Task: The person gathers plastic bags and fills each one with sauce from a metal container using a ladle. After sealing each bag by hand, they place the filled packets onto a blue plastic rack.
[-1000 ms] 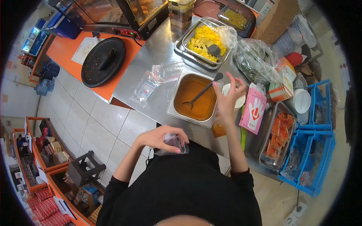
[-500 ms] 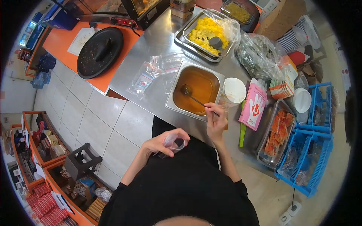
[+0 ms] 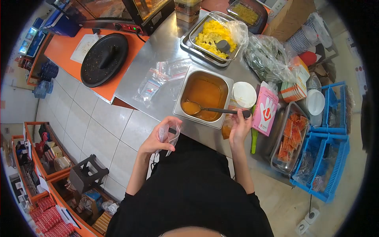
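Observation:
A deep steel pan [image 3: 180,109] with orange-brown sauce [image 3: 207,90] stands near the counter's front edge. My right hand [image 3: 240,127] grips the dark handle of a ladle [image 3: 216,110]. Its bowl, filled with sauce, is over the left part of the pan. In my left hand [image 3: 158,138], to the left of the pan's front corner, is a clear plastic bag [image 3: 170,137], its mouth held apart by curved fingers. Flat zip bags [image 3: 152,85] lie on the counter left of the pan. A white round lid [image 3: 243,94] sits just right of it.
Behind the pan is a tray of yellow food [image 3: 215,37]. A pink glove box [image 3: 266,110], a tub of orange-red packets [image 3: 291,136] and blue racks [image 3: 321,162] line the right. A black round lid [image 3: 104,59] rests on the orange counter at left.
The ladle has come up out of the sauce with a full bowl, its handle now lying more level. My right hand has moved right; my left hand with the bag has shifted left and up.

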`<state>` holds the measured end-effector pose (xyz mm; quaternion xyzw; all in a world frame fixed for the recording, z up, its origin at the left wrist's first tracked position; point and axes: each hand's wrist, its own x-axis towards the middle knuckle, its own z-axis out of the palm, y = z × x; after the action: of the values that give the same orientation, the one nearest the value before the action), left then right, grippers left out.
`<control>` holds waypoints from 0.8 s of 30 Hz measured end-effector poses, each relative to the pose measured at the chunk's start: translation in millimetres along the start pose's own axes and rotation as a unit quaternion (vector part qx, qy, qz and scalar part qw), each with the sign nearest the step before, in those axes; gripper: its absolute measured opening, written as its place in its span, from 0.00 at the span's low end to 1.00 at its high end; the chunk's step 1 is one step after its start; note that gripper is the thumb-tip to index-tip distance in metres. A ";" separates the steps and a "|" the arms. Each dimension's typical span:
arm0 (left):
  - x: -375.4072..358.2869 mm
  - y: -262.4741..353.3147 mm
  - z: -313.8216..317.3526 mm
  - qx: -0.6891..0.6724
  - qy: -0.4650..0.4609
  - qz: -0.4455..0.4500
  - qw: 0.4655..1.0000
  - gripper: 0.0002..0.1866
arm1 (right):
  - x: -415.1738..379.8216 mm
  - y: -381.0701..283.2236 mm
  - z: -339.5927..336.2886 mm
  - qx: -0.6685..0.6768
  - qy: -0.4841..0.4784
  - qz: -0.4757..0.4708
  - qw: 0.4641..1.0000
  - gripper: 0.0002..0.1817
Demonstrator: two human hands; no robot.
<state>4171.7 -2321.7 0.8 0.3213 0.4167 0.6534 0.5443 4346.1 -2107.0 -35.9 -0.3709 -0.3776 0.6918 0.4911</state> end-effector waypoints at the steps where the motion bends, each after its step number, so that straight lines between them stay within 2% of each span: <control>1: 0.3 0.6 2.1 0.002 0.016 0.017 1.000 0.40 | 0.9 -0.1 -2.6 0.019 0.005 0.028 0.999 0.07; 2: 0.4 3.0 5.3 0.003 0.015 0.017 1.000 0.40 | 1.7 -0.3 -5.1 0.038 0.010 0.056 0.998 0.08; 4: 1.0 8.5 12.1 -0.061 0.070 -0.002 0.996 0.39 | 3.5 -0.9 -9.5 0.047 0.018 0.062 0.997 0.08; 13: 19.2 9.6 24.2 0.000 0.169 0.065 0.983 0.37 | 16.0 -5.4 -27.6 0.060 0.043 0.044 0.996 0.11; 20: 36.6 11.1 24.9 0.028 0.162 0.114 0.980 0.37 | 21.0 -50.2 -0.9 0.090 0.027 0.012 0.995 0.15; 24: 45.1 16.2 25.2 0.056 0.179 0.130 0.974 0.37 | 27.3 -79.2 13.2 0.106 -0.019 -0.028 0.994 0.12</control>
<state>4177.4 -2273.6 25.1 0.2805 0.4982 0.7408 0.3526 4359.5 -2064.5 36.2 -0.2932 -0.3218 0.7207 0.5396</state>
